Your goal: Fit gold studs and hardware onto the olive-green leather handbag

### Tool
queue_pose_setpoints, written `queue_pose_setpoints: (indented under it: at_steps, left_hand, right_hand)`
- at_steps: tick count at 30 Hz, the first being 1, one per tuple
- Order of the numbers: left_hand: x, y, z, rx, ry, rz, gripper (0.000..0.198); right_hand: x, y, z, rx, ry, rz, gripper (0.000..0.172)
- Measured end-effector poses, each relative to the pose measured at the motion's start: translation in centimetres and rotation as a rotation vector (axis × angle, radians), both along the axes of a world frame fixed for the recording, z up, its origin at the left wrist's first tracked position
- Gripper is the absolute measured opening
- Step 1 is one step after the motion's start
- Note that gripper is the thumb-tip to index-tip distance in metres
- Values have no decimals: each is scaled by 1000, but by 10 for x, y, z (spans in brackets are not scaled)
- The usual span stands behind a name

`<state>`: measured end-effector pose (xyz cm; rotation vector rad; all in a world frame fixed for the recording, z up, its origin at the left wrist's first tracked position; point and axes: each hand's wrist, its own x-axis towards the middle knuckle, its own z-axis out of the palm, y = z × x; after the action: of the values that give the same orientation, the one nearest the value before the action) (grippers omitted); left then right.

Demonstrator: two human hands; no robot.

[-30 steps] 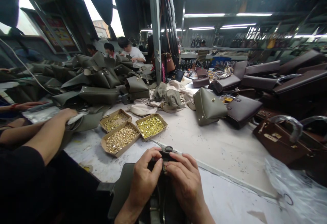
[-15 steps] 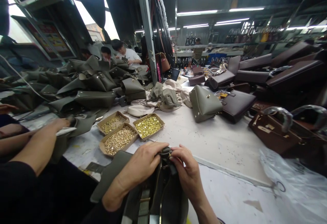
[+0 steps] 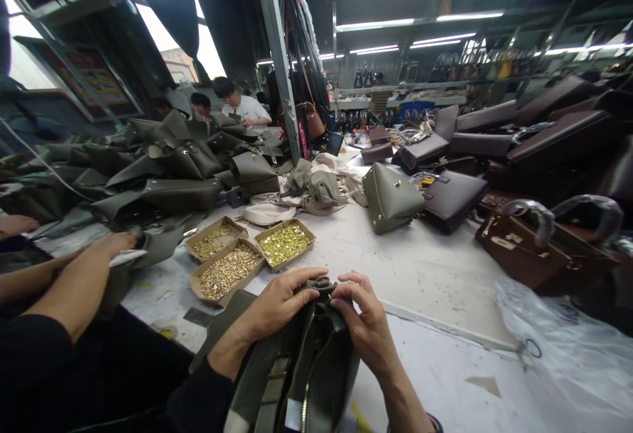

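The dark green bag (image 3: 331, 374) sits at the near middle, by the table (image 3: 420, 281), its zip partly open. The left hand (image 3: 279, 304) holds its far end between thumb and fingers. The right hand (image 3: 363, 317) pinches that same end just beside, its grip narrow. Farther left sit three boxes (image 3: 297, 258) of small gold-coloured pieces (image 3: 232, 269); a brown bag (image 3: 527, 261) stands right.
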<state>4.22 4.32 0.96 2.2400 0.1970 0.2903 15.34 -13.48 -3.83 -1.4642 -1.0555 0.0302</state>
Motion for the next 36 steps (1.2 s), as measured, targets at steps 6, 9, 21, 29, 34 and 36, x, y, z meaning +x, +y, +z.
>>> queue_pose_setpoints:
  at_steps: [6, 9, 21, 29, 34, 36]
  left_hand:
    - [4, -11, 11, 94, 7, -18, 33]
    - [9, -10, 9, 53, 40, 27, 30]
    - [1, -6, -8, 112, -94, -18, 37]
    - [-10, 0, -16, 552, -256, -129, 48]
    - [-4, -8, -17, 767, -332, -35, 38]
    - [-2, -11, -16, 818, -343, -10, 33]
  right_hand:
    - [1, -4, 14, -158, -187, 109, 15]
    - [-4, -2, 17, -210, -154, 105, 16]
    - [-9, -1, 6, -102, -3, 67, 12]
    - [-7, -1, 8, -65, 139, 154, 8]
    - [-9, 0, 5, -43, 159, 151, 7]
    - [-9, -1, 3, -37, 169, 151, 7]
